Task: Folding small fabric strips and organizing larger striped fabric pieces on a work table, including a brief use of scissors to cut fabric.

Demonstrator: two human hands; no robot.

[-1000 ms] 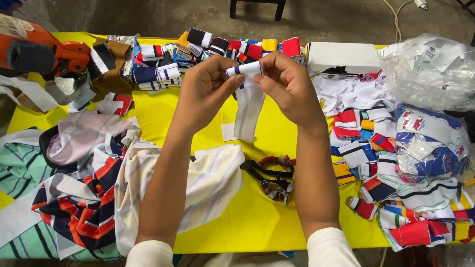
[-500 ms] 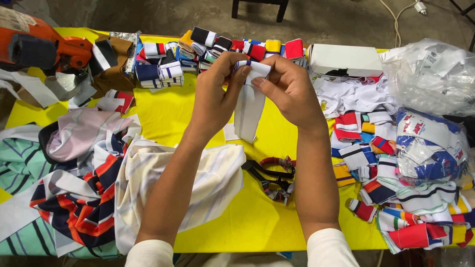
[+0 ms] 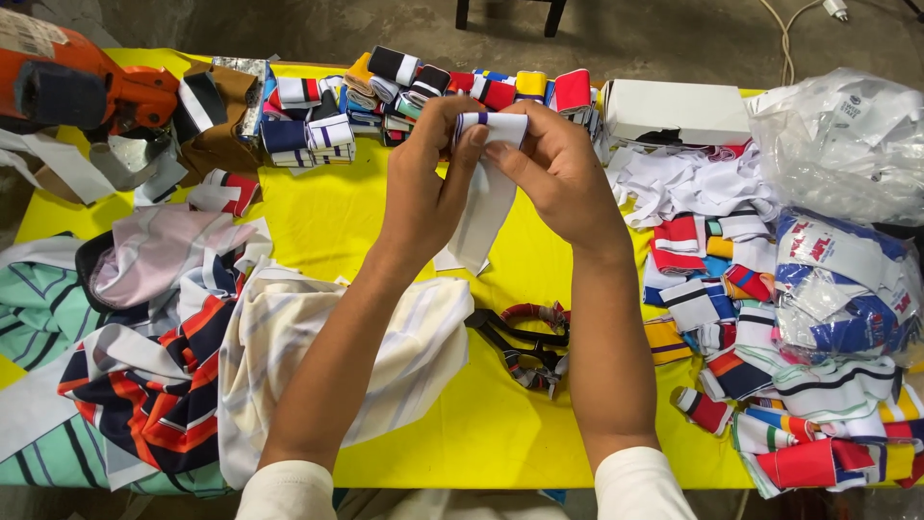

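Both my hands are raised over the yellow table (image 3: 356, 207) and grip one white knit strip (image 3: 484, 207) with thin dark stripes at its top. My left hand (image 3: 423, 183) pinches the strip's upper left edge. My right hand (image 3: 553, 173) holds the upper right, with the thumb pressed on the folded top. The strip's free end hangs down between my wrists, just above the table. Black scissors (image 3: 525, 342) with fabric-wrapped handles lie on the table below my right forearm.
Rolled striped knit strips (image 3: 385, 82) line the far edge beside a white box (image 3: 674, 111). Clear plastic bags (image 3: 837, 144) and loose coloured strips (image 3: 770, 385) fill the right side. Striped garments (image 3: 173, 356) are heaped at left, and an orange machine (image 3: 77, 87) sits far left.
The strip's rolled top has been flattened and folded between my fingers. Both hands have shifted slightly.
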